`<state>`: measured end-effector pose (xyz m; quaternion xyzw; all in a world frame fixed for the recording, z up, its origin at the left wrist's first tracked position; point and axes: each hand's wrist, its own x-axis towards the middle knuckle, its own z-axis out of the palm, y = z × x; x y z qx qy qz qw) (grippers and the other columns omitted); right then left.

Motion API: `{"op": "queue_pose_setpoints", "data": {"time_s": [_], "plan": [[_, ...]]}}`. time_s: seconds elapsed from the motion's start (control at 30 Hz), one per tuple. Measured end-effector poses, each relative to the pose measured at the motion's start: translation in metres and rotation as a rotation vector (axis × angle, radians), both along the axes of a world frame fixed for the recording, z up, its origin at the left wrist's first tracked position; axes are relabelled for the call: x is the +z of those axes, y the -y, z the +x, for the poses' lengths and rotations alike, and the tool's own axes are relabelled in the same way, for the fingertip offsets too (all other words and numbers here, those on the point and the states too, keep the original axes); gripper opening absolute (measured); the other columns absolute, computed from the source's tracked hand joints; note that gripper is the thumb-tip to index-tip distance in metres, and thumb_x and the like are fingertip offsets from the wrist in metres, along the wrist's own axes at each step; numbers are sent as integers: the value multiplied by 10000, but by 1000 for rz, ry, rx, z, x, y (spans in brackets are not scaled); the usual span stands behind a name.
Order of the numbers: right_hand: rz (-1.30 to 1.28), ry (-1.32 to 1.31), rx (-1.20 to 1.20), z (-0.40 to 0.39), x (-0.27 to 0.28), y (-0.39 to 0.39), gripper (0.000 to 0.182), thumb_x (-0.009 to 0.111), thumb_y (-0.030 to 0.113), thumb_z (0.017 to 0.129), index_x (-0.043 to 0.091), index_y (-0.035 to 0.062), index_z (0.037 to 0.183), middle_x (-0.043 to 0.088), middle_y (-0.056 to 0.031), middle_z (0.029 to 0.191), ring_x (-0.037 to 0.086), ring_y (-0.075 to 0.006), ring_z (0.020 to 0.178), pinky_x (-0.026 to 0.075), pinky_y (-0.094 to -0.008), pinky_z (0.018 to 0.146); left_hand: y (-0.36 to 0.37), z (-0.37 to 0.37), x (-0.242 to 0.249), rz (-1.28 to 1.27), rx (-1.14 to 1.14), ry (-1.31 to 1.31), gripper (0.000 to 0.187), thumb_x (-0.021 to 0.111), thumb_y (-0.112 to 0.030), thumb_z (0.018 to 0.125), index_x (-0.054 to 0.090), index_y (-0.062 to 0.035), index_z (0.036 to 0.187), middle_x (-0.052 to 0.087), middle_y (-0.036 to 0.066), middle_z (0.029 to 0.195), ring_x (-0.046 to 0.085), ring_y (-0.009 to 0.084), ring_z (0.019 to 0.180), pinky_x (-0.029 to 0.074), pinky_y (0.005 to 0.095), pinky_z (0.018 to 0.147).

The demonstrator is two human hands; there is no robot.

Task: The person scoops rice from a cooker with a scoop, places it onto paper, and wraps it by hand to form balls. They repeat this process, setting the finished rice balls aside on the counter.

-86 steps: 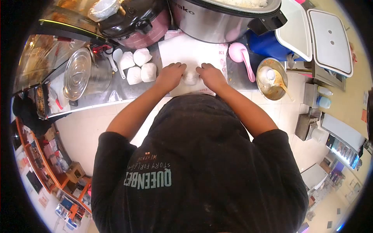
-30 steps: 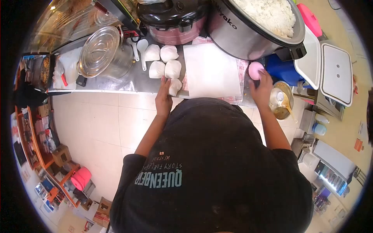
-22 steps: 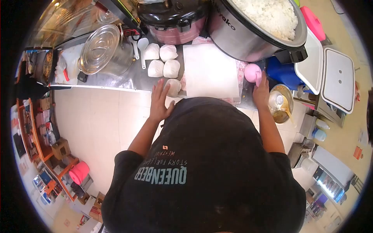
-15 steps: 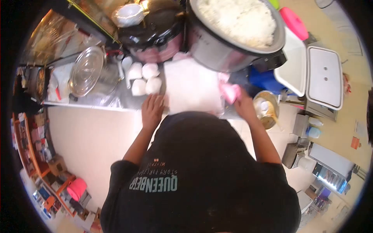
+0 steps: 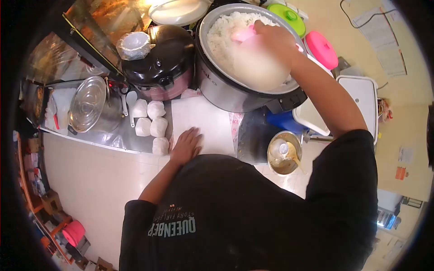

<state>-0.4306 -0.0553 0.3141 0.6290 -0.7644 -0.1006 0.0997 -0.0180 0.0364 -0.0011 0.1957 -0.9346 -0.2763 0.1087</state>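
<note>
My right hand reaches into the large rice cooker, closed on a pink scoop-like utensil at the white rice. A pale blur below that hand hides part of the rice. On the counter in front of me, my left hand lies flat with fingers spread on a white paper sheet. Several white wrapped packets sit just left of the paper, the closest one beside my left hand.
Left of the packets are a white spoon and a pot with a glass lid. A black-lidded cooker stands behind them. At right are a metal bowl, a white container, and green and pink lids.
My right hand has moved from beside the paper up into the rice cooker with the pink utensil. My left hand has slid onto the paper, and another wrapped packet shows beside it.
</note>
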Motion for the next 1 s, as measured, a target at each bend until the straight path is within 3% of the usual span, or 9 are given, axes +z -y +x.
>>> {"op": "queue_pose_setpoints", "data": {"time_s": [0.23,0.37,0.4,0.6,0.7,0.8,0.9,0.93,1.0], "plan": [[300,34,49,21,-18,-7,197,525,163,1001,602,70,1157,743,-209,1012,745,-399,945,585,-519,798,-3,-1,0,-52,23,33,496,651,-315,971,576,-92,1407,468,136,1572,379,318,1501,316,485,1235],[306,52,126,31,-30,-24,195,515,158,1001,628,92,1146,742,-191,1040,744,-380,956,584,-515,803,-5,2,4,-28,24,19,489,657,-305,964,583,-89,1397,472,140,1566,382,317,1500,316,479,1235],[346,75,70,34,-23,-25,226,547,188,994,702,86,1123,756,-162,1070,734,-344,1044,582,-494,853,-3,2,2,-29,20,12,490,658,-301,962,582,-87,1396,474,141,1564,383,317,1499,316,479,1235],[664,213,4,37,15,-41,287,671,143,898,720,72,1171,756,-185,1086,730,-357,1043,577,-458,856,-2,1,0,-40,18,-2,489,664,-290,954,583,-85,1390,478,142,1561,388,318,1496,318,479,1232],[687,333,127,4,0,-39,294,705,117,856,699,70,1146,748,-206,1034,748,-345,958,574,-451,787,-2,0,0,-19,20,11,491,664,-288,951,584,-85,1391,477,141,1562,386,317,1497,318,477,1234],[699,436,284,-39,-18,-29,353,718,131,858,684,82,1206,743,-141,936,725,-265,795,565,-403,681,1,0,-8,-37,15,24,494,661,-288,952,582,-87,1397,474,140,1567,382,314,1502,316,473,1237],[716,745,-374,-5,48,-46,313,713,161,891,684,56,1185,693,-65,855,654,-195,785,540,-372,671,1,1,-11,-60,-6,20,499,654,-292,958,577,-94,1410,465,136,1580,373,308,1512,310,470,1243],[793,838,-342,-23,47,-49,270,700,117,905,642,53,1160,554,12,750,517,-101,643,438,-286,548,4,-1,-10,-67,-14,13,500,651,-294,961,575,-98,1415,461,133,1585,368,305,1516,308,469,1245],[566,1184,-399,-24,43,-72,254,682,90,915,617,48,1156,514,24,724,465,-76,592,379,-265,506,11,-5,-3,-68,-58,39,513,653,-312,965,568,-104,1426,455,129,1594,363,299,1521,301,478,1248]]}}
